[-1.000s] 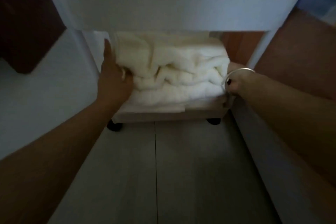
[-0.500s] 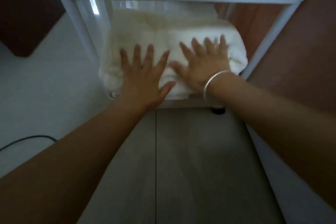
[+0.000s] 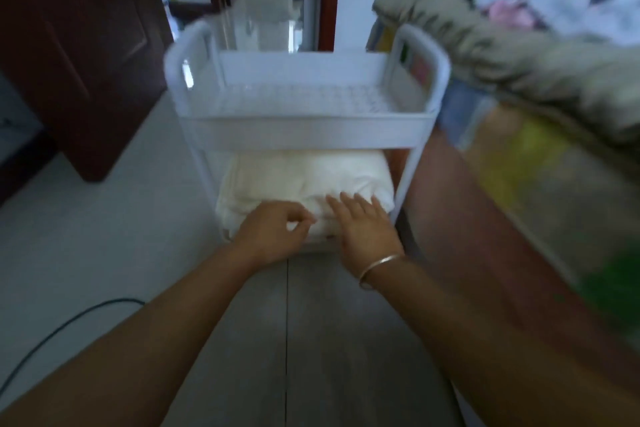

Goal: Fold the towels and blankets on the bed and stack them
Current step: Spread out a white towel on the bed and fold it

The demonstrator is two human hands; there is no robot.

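Observation:
A folded cream blanket (image 3: 304, 177) lies on the lower shelf of a white wheeled cart (image 3: 304, 128). My right hand (image 3: 365, 225), with a bangle on the wrist, rests flat on the blanket's front right part with its fingers straight. My left hand (image 3: 273, 230) is at the blanket's front edge beside it. Its fingers are loosely curled, the thumb is near the fingertips, and I see nothing held in it. The cart's upper tray hides the back of the blanket.
A bed (image 3: 540, 55) with a grey-green quilt runs along the right, with its wooden side (image 3: 485, 236) next to the cart. Light-blue and pink cloth (image 3: 554, 7) is piled on it. A dark door (image 3: 79, 45) stands left, and a black cable (image 3: 65, 322) lies on the floor.
Both hands have slid back to the blanket's front edge. The left hand's fingers went from spread flat to loosely curled. My view has risen and pulled back, showing the cart's top tray.

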